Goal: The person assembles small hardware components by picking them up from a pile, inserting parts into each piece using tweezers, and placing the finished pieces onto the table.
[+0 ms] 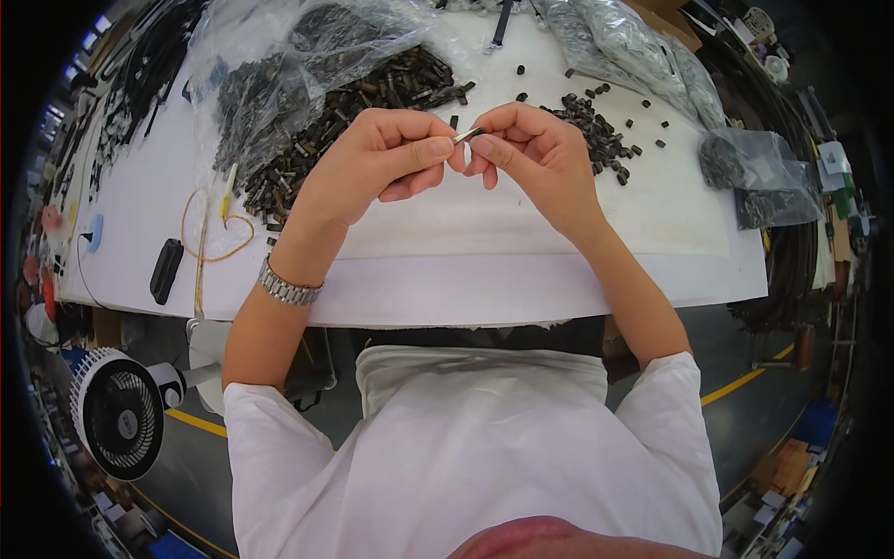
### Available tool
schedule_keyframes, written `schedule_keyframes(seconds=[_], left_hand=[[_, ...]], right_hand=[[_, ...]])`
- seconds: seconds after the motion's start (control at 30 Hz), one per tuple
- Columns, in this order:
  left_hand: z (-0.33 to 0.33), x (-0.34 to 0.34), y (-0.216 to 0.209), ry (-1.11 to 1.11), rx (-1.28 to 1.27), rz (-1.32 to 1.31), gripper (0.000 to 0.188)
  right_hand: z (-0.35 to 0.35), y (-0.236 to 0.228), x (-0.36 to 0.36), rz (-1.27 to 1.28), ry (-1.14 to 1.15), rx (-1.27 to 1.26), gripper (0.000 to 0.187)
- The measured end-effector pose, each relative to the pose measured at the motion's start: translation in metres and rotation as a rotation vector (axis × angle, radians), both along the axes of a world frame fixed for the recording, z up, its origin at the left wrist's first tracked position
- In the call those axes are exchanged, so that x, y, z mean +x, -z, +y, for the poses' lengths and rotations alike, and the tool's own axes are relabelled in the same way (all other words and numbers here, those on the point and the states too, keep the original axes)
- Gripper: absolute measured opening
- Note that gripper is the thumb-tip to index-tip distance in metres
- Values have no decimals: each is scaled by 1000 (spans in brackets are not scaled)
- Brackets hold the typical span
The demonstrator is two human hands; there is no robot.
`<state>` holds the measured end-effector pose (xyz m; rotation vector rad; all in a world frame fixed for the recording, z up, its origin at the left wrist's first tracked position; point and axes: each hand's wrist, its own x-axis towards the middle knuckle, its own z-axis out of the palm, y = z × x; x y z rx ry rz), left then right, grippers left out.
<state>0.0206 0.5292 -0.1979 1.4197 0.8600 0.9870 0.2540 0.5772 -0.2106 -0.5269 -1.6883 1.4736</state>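
Above the white table, both hands meet at a small slim piece [468, 135], pale metallic toward the left and black toward the right; its exact kind is too small to tell. My left hand [396, 154] pinches its left end between thumb and forefinger. The black end is pinched by my right hand [540, 156]. Behind my left hand spreads a large heap of small dark brown and black tube-like pieces [372, 88], partly under clear plastic. Behind my right hand lies a looser scatter of short black pieces [596, 130].
Left on the table [466, 289] are a yellow pen-like tool [228, 194] with an orange cord and a black oblong case [167, 271]. Clear plastic bags [759, 177] of dark parts lie at the right. A fan [121, 415] stands below the table's left side.
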Motion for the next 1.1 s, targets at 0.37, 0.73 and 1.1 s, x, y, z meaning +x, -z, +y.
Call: schedule_keyframes(seconds=[0.37,0.73,1.1], left_hand=[[17,-2,6,-419,129,444,21],[59,34,50,-523,668,1165,20],[39,47,28,-481,447,696,17]], right_hand=[[34,-5,60,-901,598,508,30],[33,43,16,-733,287,695,17],[41,33,21,-253,149,-40,20]])
